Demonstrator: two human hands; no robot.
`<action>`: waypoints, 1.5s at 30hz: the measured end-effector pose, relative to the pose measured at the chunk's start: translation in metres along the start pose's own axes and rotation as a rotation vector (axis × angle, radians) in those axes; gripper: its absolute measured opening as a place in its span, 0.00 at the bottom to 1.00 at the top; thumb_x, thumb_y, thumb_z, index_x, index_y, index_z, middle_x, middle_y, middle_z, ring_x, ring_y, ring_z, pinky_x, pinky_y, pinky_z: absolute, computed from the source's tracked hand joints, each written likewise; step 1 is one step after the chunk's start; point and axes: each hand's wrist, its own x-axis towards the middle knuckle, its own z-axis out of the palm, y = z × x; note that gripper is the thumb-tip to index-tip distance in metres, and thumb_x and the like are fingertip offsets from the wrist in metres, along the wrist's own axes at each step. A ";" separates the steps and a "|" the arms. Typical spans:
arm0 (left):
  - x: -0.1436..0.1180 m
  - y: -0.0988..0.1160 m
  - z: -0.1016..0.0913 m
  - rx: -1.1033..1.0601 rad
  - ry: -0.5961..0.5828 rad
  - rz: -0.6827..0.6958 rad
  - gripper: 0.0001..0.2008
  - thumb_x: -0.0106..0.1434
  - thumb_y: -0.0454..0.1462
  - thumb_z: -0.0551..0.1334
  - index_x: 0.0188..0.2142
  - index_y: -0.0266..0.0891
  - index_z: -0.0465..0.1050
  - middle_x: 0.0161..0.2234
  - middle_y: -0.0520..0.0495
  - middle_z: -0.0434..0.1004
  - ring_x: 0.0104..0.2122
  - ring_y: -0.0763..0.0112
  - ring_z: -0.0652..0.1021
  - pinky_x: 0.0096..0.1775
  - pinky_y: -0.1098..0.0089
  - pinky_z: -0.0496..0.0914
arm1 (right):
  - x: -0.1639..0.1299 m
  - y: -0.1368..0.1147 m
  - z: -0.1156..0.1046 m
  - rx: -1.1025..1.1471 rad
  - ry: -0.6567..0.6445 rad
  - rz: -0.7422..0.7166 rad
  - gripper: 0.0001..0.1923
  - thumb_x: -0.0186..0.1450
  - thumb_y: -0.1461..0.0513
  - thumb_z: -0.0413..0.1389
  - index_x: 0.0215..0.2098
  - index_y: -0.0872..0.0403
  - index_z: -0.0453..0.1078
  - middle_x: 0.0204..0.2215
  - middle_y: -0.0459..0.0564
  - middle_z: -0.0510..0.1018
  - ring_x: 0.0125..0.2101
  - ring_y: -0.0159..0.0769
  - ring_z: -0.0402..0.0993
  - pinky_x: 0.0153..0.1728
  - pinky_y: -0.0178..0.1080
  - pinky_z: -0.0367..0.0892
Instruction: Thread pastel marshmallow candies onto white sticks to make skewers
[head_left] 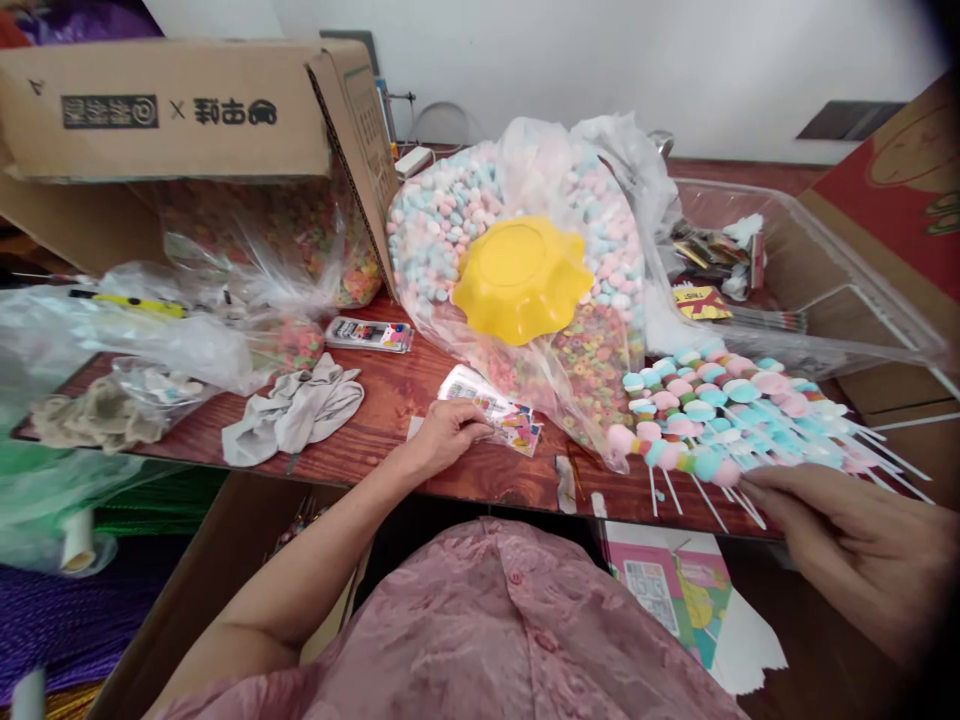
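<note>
Two hands on cluttered wooden table (390, 395): left hand (444, 432) pinching sticker packet (501, 412), right hand (840, 520) pinching skewer sticks (739, 500).

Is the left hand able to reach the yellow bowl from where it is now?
Probably yes: the left hand rests on the sticker packets, and only the soft candy bag slopes up to the yellow bowl.

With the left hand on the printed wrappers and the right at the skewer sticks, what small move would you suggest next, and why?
Probably lift one printed wrapper off the stack with the left hand: its fingers already rest there, while the right hand touches the stick ends of the candy skewers piled beside it on the table.
</note>
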 end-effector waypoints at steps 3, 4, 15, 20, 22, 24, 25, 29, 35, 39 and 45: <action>-0.001 -0.001 -0.002 -0.049 0.013 -0.019 0.04 0.60 0.32 0.65 0.29 0.37 0.79 0.28 0.50 0.79 0.29 0.73 0.76 0.36 0.72 0.68 | 0.017 -0.023 0.031 0.116 0.071 0.046 0.03 0.65 0.61 0.58 0.37 0.48 0.74 0.29 0.46 0.81 0.26 0.36 0.76 0.29 0.38 0.68; -0.002 -0.001 -0.002 -0.054 0.022 -0.025 0.04 0.60 0.32 0.65 0.30 0.38 0.79 0.28 0.50 0.79 0.29 0.73 0.77 0.36 0.72 0.68 | 0.023 -0.029 0.043 0.164 0.049 0.009 0.03 0.65 0.62 0.58 0.35 0.49 0.74 0.28 0.46 0.81 0.26 0.35 0.76 0.29 0.37 0.69; -0.012 -0.014 0.010 0.122 0.047 0.240 0.08 0.65 0.35 0.61 0.32 0.37 0.79 0.32 0.46 0.79 0.33 0.70 0.77 0.37 0.71 0.70 | 0.042 -0.022 0.086 -0.016 -0.346 -0.077 0.10 0.67 0.61 0.52 0.35 0.50 0.76 0.33 0.47 0.83 0.31 0.39 0.79 0.32 0.38 0.67; -0.012 -0.019 0.015 0.263 0.036 0.397 0.12 0.67 0.32 0.57 0.31 0.37 0.78 0.32 0.44 0.78 0.34 0.69 0.77 0.36 0.71 0.71 | 0.046 -0.040 0.090 0.057 -0.364 -0.130 0.13 0.69 0.62 0.49 0.31 0.51 0.74 0.29 0.48 0.81 0.29 0.36 0.77 0.31 0.37 0.66; -0.012 -0.019 0.013 0.256 0.062 0.423 0.12 0.67 0.33 0.56 0.31 0.37 0.77 0.33 0.44 0.77 0.34 0.69 0.76 0.36 0.71 0.71 | 0.045 -0.044 0.093 0.113 -0.375 -0.181 0.14 0.69 0.63 0.49 0.31 0.51 0.74 0.29 0.48 0.81 0.29 0.35 0.76 0.31 0.36 0.66; -0.012 -0.017 0.009 0.209 0.079 0.444 0.10 0.67 0.33 0.57 0.32 0.36 0.76 0.35 0.42 0.77 0.38 0.68 0.77 0.40 0.69 0.72 | 0.044 -0.043 0.094 0.178 -0.352 -0.177 0.12 0.70 0.63 0.49 0.33 0.51 0.74 0.31 0.48 0.82 0.30 0.34 0.77 0.31 0.36 0.67; -0.012 -0.014 0.005 0.173 0.080 0.448 0.09 0.67 0.34 0.57 0.33 0.36 0.76 0.37 0.41 0.77 0.40 0.66 0.77 0.42 0.67 0.72 | 0.043 -0.041 0.093 0.208 -0.327 -0.157 0.11 0.69 0.63 0.50 0.35 0.51 0.74 0.32 0.49 0.82 0.30 0.34 0.77 0.32 0.36 0.68; -0.010 0.004 -0.009 0.032 -0.040 0.315 0.08 0.68 0.37 0.56 0.36 0.37 0.72 0.40 0.42 0.77 0.43 0.66 0.76 0.45 0.67 0.70 | 0.043 -0.039 0.090 0.258 -0.248 -0.145 0.09 0.68 0.63 0.52 0.36 0.51 0.74 0.30 0.48 0.81 0.28 0.34 0.76 0.30 0.36 0.67; -0.007 0.028 -0.016 -0.149 -0.281 0.038 0.18 0.62 0.43 0.64 0.48 0.38 0.66 0.33 0.51 0.74 0.33 0.71 0.73 0.37 0.72 0.66 | 0.040 -0.049 0.088 0.166 -0.080 -0.304 0.09 0.66 0.68 0.52 0.37 0.52 0.73 0.27 0.47 0.79 0.26 0.32 0.73 0.28 0.36 0.63; -0.009 0.038 -0.012 -0.130 -0.492 0.031 0.14 0.63 0.43 0.62 0.44 0.37 0.70 0.36 0.49 0.75 0.34 0.70 0.73 0.37 0.72 0.66 | 0.040 -0.050 0.084 0.049 -0.067 -0.495 0.12 0.64 0.71 0.52 0.41 0.52 0.72 0.32 0.49 0.81 0.30 0.34 0.74 0.31 0.38 0.62; -0.010 0.045 -0.008 -0.015 -0.523 -0.021 0.12 0.61 0.43 0.64 0.41 0.37 0.72 0.33 0.50 0.76 0.32 0.69 0.73 0.34 0.72 0.64 | 0.045 -0.067 0.076 -0.126 -0.079 -0.592 0.13 0.66 0.71 0.47 0.37 0.53 0.71 0.25 0.46 0.77 0.25 0.33 0.68 0.29 0.38 0.56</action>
